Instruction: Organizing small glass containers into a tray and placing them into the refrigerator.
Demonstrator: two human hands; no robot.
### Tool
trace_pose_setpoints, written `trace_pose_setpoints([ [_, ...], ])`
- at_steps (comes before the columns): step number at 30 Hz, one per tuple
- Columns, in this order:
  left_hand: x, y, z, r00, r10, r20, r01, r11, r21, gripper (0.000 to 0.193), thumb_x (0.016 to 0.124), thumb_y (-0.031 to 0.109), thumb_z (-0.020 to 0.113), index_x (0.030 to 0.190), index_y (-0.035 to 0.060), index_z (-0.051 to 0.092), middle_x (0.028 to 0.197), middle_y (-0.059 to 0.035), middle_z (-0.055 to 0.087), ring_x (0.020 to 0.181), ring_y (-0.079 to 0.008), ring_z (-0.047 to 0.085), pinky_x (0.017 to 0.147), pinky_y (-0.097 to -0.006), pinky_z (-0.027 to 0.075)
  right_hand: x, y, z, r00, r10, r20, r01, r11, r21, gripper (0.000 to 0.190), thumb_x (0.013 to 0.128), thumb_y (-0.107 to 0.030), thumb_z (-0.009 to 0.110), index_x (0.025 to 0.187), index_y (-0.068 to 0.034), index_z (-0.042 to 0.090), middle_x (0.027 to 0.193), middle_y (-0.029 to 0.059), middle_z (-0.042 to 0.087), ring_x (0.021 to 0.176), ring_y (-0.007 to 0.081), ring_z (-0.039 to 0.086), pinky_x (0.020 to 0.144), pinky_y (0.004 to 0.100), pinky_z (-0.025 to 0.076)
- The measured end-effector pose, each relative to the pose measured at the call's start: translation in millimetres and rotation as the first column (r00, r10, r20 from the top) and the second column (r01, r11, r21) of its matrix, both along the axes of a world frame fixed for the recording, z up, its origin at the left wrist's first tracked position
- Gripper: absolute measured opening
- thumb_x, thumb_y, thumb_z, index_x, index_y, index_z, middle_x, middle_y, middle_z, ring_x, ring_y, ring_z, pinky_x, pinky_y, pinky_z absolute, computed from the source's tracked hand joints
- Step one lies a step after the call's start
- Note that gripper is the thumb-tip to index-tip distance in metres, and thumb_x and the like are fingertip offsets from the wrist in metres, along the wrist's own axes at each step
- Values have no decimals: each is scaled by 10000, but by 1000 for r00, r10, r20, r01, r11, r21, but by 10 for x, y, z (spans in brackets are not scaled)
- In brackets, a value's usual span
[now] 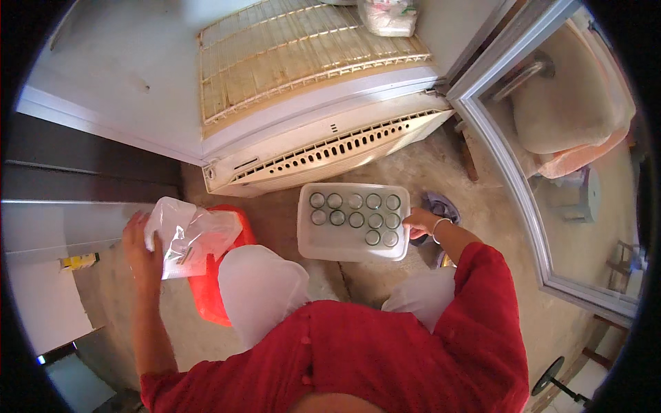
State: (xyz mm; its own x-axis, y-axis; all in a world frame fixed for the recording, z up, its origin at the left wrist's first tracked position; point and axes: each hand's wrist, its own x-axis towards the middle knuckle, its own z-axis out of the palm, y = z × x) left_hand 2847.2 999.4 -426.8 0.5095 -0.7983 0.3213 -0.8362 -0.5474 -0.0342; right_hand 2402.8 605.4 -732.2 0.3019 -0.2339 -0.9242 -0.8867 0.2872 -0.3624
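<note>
My right hand (421,224) grips the right rim of a white rectangular plastic tub (325,245). Rows of round clear glass vessels (356,219), greenish at their rims, stand in it, mostly along the back and right. Whether the tub rests on the floor or is slightly raised, I cannot tell. On the left, my left hand (142,240) holds the left edge of a clear plastic bag (188,232) between thumb and fingers. That bag lies over a red plastic bag (206,299) beside my left knee. Part of the clear bag's content is hidden by glare.
Ahead is an open upright display fridge with a wire shelf (289,57) and a filled plastic bag (390,18) on it. Its vented base panel (335,149) leans outward. The glass door (516,201) stands open at right. A purple item (441,206) lies behind my right hand.
</note>
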Motion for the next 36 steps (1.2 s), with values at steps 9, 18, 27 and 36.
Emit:
trace_pose_setpoints([
  [9, -743, -1474, -1793, 563, 217, -798, 549, 624, 557, 418, 843, 375, 573, 1075, 35, 646, 978, -166, 663, 947, -305, 626, 837, -369, 491, 388, 93, 238, 990, 128, -64, -131, 991, -40, 439, 786, -81, 622, 1174, 69, 482, 958, 204, 645, 808, 302, 670, 639, 398, 603],
  [18, -768, -1056, -3634, -222, 386, -895, 207, 916, 344, 378, 794, 135, 596, 1168, 81, 581, 1049, -150, 629, 960, -270, 622, 803, -409, 527, 318, 200, 304, 977, -27, 210, 63, 984, -165, 371, 776, -86, 611, 1140, -30, 567, 921, 162, 667, 770, 291, 679, 586, 430, 591],
  [27, -1349, -1602, -1884, -91, 664, -743, 493, 678, 546, 368, 865, 213, 574, 1206, 81, 538, 1036, -80, 638, 925, -200, 634, 794, -355, 529, -426, -93, 1001, 892, 228, 390, -9, 873, -488, 428, 721, -124, 620, 1141, -40, 592, 921, 154, 674, 772, 257, 673, 655, 356, 545],
  [36, -1479, -1723, -556, -182, 228, -956, 322, 933, 161, 387, 867, 310, 627, 1139, 46, 548, 941, -62, 622, 806, -131, 598, 712, -288, 516, -563, -219, 2735, 932, 111, 346, 81, 866, -493, 340, 739, -97, 581, 1067, -14, 620, 789, 66, 650, 621, 136, 615, 523, 260, 506],
])
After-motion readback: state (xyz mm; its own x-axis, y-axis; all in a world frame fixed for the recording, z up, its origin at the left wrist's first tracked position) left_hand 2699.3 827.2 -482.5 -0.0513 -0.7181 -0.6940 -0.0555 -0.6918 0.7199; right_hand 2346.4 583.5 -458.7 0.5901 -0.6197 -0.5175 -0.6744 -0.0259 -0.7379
